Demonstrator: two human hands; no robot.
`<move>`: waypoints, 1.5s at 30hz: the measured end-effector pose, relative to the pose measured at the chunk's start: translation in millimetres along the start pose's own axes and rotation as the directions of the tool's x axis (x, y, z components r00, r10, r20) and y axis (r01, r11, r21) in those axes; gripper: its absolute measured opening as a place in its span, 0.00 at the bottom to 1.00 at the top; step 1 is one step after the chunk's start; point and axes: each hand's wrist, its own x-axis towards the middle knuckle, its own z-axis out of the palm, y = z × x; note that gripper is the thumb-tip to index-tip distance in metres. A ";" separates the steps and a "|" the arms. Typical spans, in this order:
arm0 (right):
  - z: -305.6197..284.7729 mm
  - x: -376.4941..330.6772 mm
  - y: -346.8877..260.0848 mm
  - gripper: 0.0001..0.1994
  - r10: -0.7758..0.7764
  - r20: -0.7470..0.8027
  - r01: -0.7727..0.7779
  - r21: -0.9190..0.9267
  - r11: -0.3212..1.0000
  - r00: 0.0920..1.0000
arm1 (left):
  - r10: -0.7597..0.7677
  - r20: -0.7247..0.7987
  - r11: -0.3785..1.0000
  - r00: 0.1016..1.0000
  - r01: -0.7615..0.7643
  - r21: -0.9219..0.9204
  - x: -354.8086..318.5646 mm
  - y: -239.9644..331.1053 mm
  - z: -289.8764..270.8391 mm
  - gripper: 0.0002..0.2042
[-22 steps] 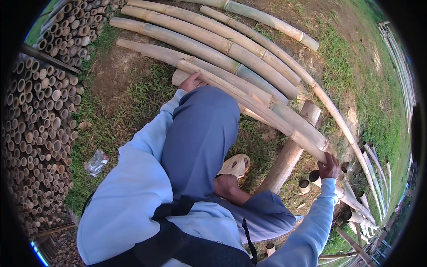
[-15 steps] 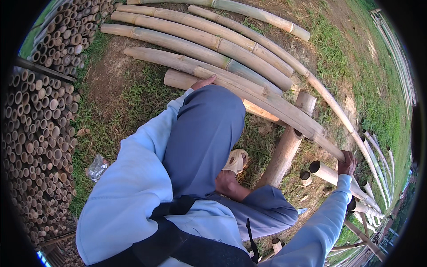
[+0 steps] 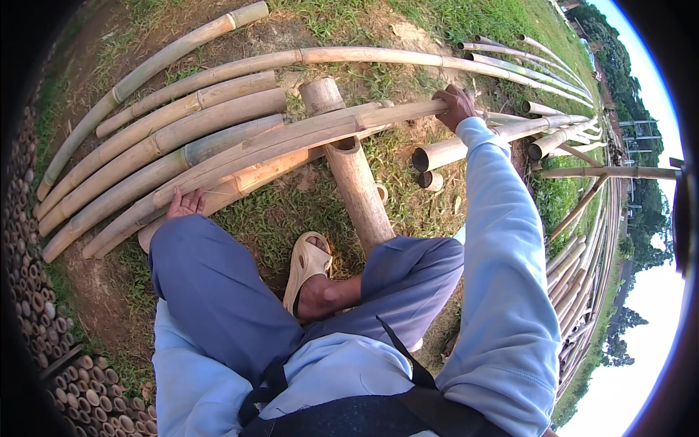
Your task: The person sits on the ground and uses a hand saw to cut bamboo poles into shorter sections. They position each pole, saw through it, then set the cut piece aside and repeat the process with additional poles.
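A long split bamboo piece (image 3: 298, 138) slants across in front of me, its right part lying over a thick bamboo post (image 3: 362, 197). My right hand (image 3: 456, 107) is closed around the narrow right end of this piece. Down at the left, my left hand (image 3: 188, 204) has its fingers spread at the near edge of the split piece, just beyond my knee; it grips nothing that I can see. Below the split piece lies another bamboo length (image 3: 237, 188), with a pale cut face.
Several whole bamboo poles (image 3: 175, 135) lie on the grass beyond. Cut hollow ends, one a dark-mouthed pole (image 3: 440, 154), point toward me at the right. Stacked bamboo (image 3: 95, 397) stands at the lower left, with long poles (image 3: 575, 291) at the far right.
My view has swung to the right, so the stacks have slid away to the left. My right hand still holds the end of the split bamboo piece; more of my left hand's fingers now show.
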 end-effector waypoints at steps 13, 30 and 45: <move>32.8 -3.0 -259.9 0.45 -0.355 -0.003 0.350 0.162 0.922 0.935 | 0.352 -0.387 0.695 0.852 0.039 0.718 -50.7 68.3 -249.6 0.18; -35.8 25.7 -277.4 0.38 -0.452 0.055 0.453 -0.008 0.892 0.890 | 0.215 -0.230 0.925 0.949 -0.122 0.360 -53.4 34.5 -127.8 0.16; -297.3 -422.6 -76.2 0.33 0.175 -0.351 -0.341 -0.495 0.800 0.920 | -0.067 0.102 0.626 0.993 -0.037 0.779 55.0 82.1 35.2 0.17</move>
